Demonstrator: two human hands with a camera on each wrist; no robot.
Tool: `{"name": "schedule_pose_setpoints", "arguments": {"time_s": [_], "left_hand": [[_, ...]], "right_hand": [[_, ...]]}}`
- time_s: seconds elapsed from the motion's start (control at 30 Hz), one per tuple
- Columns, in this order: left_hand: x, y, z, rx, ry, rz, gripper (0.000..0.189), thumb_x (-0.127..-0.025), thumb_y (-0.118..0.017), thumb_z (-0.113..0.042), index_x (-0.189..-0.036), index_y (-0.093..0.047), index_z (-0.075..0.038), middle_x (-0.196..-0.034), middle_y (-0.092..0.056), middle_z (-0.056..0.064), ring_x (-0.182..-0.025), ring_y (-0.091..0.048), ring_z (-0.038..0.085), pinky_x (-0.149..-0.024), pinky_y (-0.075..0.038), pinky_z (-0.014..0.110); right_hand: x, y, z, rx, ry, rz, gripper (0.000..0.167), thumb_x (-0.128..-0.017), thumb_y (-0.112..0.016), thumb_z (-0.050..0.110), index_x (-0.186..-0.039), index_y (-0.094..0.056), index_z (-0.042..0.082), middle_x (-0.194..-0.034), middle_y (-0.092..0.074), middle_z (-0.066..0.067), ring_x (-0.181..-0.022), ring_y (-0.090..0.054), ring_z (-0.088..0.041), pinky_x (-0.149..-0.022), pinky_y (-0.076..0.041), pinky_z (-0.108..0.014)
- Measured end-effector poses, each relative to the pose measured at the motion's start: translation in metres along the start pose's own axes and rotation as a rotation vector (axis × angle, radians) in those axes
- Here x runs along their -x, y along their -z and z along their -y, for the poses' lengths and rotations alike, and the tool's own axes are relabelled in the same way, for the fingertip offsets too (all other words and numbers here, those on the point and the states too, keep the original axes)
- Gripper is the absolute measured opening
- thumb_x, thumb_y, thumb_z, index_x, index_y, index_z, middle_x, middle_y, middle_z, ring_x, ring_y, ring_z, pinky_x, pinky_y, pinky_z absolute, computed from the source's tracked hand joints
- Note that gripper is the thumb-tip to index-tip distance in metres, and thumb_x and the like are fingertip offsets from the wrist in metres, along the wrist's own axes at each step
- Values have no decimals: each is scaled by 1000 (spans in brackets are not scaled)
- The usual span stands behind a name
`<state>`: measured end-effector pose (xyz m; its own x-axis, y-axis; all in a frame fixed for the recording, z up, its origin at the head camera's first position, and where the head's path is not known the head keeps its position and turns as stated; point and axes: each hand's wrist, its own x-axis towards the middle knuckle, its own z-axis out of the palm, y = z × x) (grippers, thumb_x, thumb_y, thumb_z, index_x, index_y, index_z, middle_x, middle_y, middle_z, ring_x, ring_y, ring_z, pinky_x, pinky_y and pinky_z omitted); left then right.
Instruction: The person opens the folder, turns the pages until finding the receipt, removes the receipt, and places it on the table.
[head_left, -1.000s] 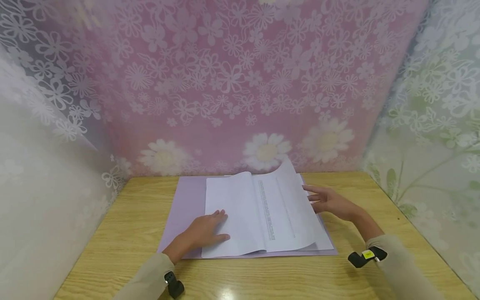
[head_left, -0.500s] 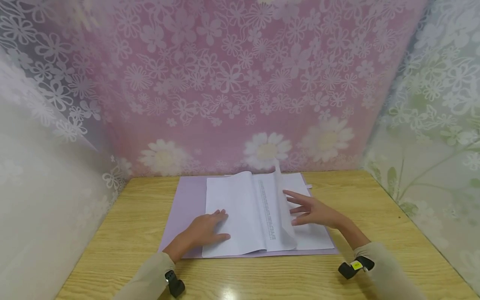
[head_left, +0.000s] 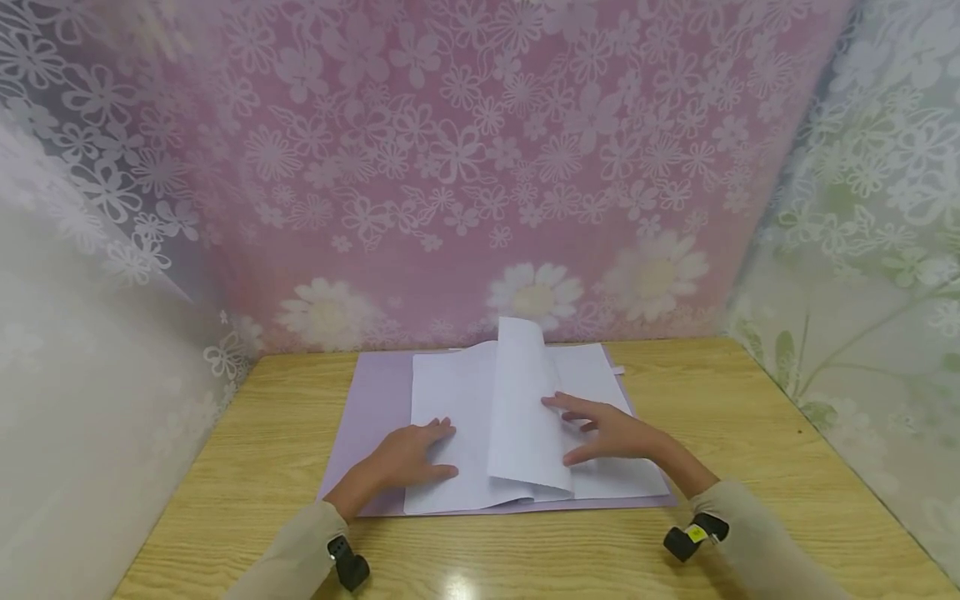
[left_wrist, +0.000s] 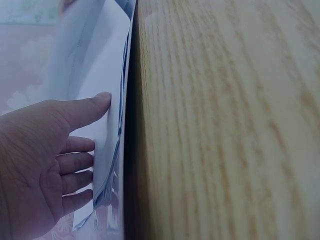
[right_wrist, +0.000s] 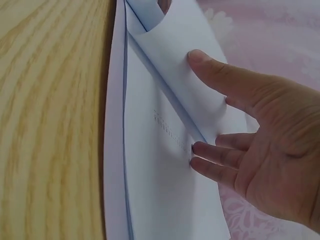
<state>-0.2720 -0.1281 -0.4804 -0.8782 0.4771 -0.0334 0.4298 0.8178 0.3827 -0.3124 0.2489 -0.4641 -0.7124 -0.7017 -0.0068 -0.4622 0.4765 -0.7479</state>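
Note:
A lilac folder (head_left: 375, 383) lies spread on the table with a stack of white sheets inside. My left hand (head_left: 405, 460) rests on the left-hand sheets (head_left: 453, 387), fingers extended; the left wrist view shows its thumb (left_wrist: 95, 106) on the paper near the edge. One loose page (head_left: 522, 408) stands lifted over the middle, curling leftward. Against its right side, my right hand (head_left: 615, 433) touches the page with spread, slightly bent fingers. Under that hand lies a right-hand sheet (head_left: 618, 479), whose faint lines of print show in the right wrist view.
The wood-grain table (head_left: 247, 475) stretches out on both sides and in front of the folder. Behind it hangs a pink floral backdrop (head_left: 420, 275). Pale floral sheets also flank the table at left and right. A small white tab (head_left: 618, 371) sticks out at the folder's right edge.
My right hand has moved left, pushing the page from the right side up and over toward the middle. Its printed face has turned out of sight. The left hand has stayed in place.

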Motion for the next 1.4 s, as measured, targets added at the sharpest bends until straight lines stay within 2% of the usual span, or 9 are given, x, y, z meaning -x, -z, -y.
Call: {"name": "schedule_pose_setpoints", "arguments": {"time_s": [0.2,0.47,0.63,0.8,1.0,1.17,1.4], "left_hand": [[2,-1,3,18,0,1,68,-91,-75,-43,-146,-57,-9,-153,-52,16,-140,-52,35,-112,-45,53],[4,-2,3,77,6,-37,66,-95,-69,-47,-147,-55,-8,-153,-52,16,-142,-50,35,-114,-43,52],[2,-6,4,144,22,-40,74,-95,-68,-50,-153,-48,-9,-158,-46,14,-147,-43,33,-119,-38,50],[1,-10,6,173,20,-26,88,-93,-67,-56,-160,-34,-8,-167,-30,13,-155,-28,33,-124,-30,52],[0,-12,7,189,3,-47,94,-93,-68,-57,-162,-27,-7,-171,-17,12,-159,-17,33,-125,-27,54],[-1,-12,6,203,-3,-45,94,-93,-67,-57,-161,-27,-5,-171,-16,13,-159,-15,33,-125,-26,54],[1,-11,3,197,11,-44,91,-93,-67,-57,-161,-30,-7,-170,-22,13,-158,-19,34,-123,-28,57]], "right_hand": [[-4,-4,8,120,-14,12,90,-83,-84,38,-158,-40,12,-166,-23,-27,-146,-39,-46,-108,-47,-58],[-12,-12,14,170,-17,21,88,-84,-83,42,-156,-42,14,-166,-25,-25,-151,-30,-47,-114,-39,-62],[-17,-18,17,188,-21,11,90,-82,-83,47,-156,-43,17,-167,-25,-23,-152,-27,-46,-118,-32,-64],[-22,-27,21,199,-44,-15,91,-80,-84,49,-156,-44,19,-167,-25,-22,-153,-27,-45,-119,-30,-64],[-33,-41,29,208,-56,-38,91,-81,-83,51,-157,-43,19,-168,-22,-22,-154,-25,-43,-120,-31,-61],[-39,-51,37,212,-53,-53,92,-82,-81,52,-158,-40,20,-168,-17,-24,-153,-27,-44,-119,-34,-59],[-40,-56,48,154,-46,-45,89,-87,-76,52,-159,-38,16,-167,-19,-26,-153,-27,-45,-119,-33,-62]]}}
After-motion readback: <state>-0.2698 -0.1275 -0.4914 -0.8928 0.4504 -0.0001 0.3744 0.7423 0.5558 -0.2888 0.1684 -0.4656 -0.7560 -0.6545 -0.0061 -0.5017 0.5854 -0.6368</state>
